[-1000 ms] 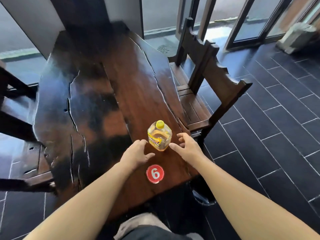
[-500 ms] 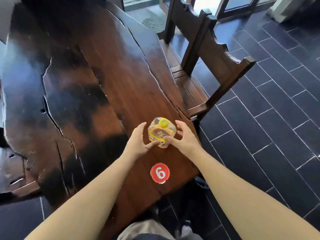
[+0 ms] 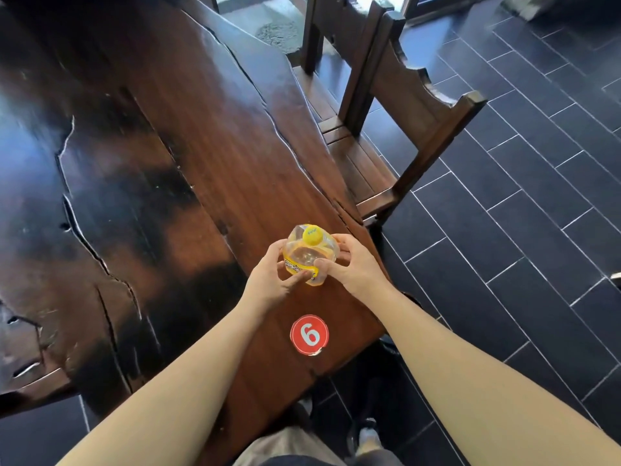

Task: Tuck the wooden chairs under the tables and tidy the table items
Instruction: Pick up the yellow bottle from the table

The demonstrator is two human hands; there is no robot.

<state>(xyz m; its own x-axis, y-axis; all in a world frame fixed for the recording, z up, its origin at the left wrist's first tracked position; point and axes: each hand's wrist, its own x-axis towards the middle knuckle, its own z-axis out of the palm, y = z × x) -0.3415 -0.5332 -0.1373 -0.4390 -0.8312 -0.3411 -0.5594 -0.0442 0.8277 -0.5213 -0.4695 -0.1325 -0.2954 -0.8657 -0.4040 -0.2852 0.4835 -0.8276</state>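
Bottle, yellow cap, stands on table near its right edge, beyond the number sticker. Left hand and right hand both grip its sides. Likely light, thin plastic, smooth; hold mid-body, gently.

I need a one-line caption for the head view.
Left hand and right hand grip a yellow-capped bottle at the wooden table, near a red 6 sticker and a wooden chair.

surface: dark wood slab, glossy varnish, cracked grain
chair: dark wood, satin sheen
bottle: clear plastic, glossy; yellow cap
floor: dark tile, slight sheen
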